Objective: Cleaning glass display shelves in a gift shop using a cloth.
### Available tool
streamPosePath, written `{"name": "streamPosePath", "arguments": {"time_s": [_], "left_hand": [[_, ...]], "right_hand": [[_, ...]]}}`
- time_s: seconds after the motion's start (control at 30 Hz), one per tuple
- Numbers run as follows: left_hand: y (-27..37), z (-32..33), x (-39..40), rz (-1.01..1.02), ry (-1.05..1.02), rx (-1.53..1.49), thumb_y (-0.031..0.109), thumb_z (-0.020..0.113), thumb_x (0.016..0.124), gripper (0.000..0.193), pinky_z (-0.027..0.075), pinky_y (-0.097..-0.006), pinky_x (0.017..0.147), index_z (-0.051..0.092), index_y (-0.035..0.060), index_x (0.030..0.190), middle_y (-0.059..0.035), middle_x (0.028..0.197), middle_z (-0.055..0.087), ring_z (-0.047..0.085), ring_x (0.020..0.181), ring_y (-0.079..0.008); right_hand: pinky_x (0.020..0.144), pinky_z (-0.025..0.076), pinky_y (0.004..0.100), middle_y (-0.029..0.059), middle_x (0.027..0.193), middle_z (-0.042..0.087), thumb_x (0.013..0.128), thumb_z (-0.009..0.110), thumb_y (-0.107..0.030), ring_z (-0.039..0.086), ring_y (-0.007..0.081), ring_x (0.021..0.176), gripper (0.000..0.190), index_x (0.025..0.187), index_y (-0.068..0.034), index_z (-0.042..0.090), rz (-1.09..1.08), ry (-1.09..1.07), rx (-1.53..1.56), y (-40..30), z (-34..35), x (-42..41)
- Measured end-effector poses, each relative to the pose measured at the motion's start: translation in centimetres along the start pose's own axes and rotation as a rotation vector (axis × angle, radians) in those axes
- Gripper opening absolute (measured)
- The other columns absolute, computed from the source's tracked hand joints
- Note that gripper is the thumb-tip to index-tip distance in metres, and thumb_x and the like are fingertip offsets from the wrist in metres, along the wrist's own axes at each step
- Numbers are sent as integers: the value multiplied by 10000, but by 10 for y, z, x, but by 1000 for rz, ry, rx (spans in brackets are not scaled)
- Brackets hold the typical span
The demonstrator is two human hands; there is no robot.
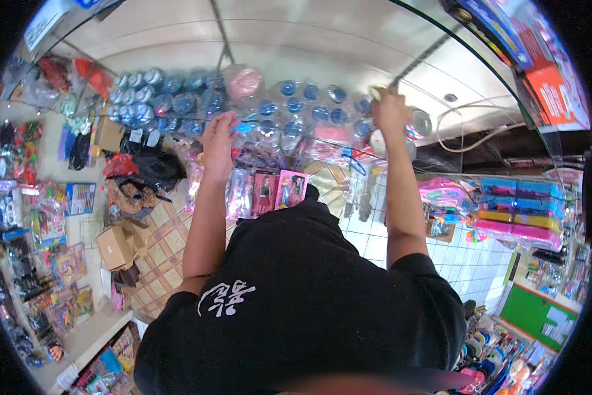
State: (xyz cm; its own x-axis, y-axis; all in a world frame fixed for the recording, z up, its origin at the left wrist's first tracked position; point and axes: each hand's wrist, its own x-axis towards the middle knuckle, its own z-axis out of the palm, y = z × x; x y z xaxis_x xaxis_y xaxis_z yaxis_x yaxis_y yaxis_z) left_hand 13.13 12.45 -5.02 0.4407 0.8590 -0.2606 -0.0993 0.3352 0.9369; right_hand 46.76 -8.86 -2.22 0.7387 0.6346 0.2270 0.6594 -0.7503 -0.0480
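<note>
My left hand (220,132) is raised at the front edge of a glass shelf, beside clear bottles with blue caps (185,102); its fingers are bent, and whether they hold anything is unclear. Further right, my right hand (390,109) reaches among more blue-capped bottles (320,113), close to a small pale object (375,93) at its fingertips; whether it grips that is not plain. A round pink container (243,83) stands between the two groups of bottles. Below the shelf edge are boxed dolls (265,193) and a blue loop of cord (354,164).
Hanging toy packets and a black bag (160,165) are at the left, above an opened cardboard box (114,248). A pale cable (441,129) curves at the right, near stacked colourful packs (518,207). Glass edges run overhead.
</note>
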Motion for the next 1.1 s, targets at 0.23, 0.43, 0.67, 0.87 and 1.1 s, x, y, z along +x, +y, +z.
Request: {"name": "streamPosePath", "arguments": {"time_s": [0.23, 0.43, 0.67, 0.87, 1.1], "left_hand": [[-14, 60, -19, -67, -110, -13, 293, 612, 998, 270, 462, -325, 902, 650, 67, 1141, -48, 1186, 670, 620, 1136, -184], [-30, 96, -34, -59, -124, -50, 252, 611, 1005, 239, 482, -321, 898, 635, 62, 1149, -52, 1151, 672, 638, 1080, -177], [-42, 106, -70, -70, -281, 1, 239, 593, 1018, 309, 488, -343, 945, 627, 2, 1214, -104, 1162, 667, 645, 1074, -210], [-17, 68, -117, 33, -220, 119, 256, 628, 1008, 349, 485, -322, 937, 626, 2, 1247, -82, 1145, 684, 632, 1031, -145], [-24, -35, -153, -152, -305, 76, 233, 765, 910, 337, 531, -273, 743, 704, -48, 1086, -62, 962, 727, 677, 828, -116]], "right_hand": [[786, 500, 617, 108, 1071, 689, 888, 611, -261, 640, 347, 1078, 261, 1111, -159, 701, 511, 50, -238, 171, -12, -56], [753, 497, 594, 113, 1044, 686, 814, 711, -218, 665, 327, 1020, 319, 1129, -172, 698, 360, 45, -6, 126, 0, -76], [803, 520, 476, 146, 1051, 707, 831, 721, -163, 671, 324, 942, 219, 1032, -76, 737, -272, -14, 525, -44, -18, -95], [752, 594, 355, 109, 1083, 700, 940, 687, -198, 717, 218, 903, 359, 1232, -2, 613, 367, -1047, 1858, -120, -66, -130], [901, 576, 375, 138, 1196, 658, 905, 714, -129, 680, 233, 1059, 446, 1300, 6, 558, 449, -1258, 1716, -138, -72, -190]]}}
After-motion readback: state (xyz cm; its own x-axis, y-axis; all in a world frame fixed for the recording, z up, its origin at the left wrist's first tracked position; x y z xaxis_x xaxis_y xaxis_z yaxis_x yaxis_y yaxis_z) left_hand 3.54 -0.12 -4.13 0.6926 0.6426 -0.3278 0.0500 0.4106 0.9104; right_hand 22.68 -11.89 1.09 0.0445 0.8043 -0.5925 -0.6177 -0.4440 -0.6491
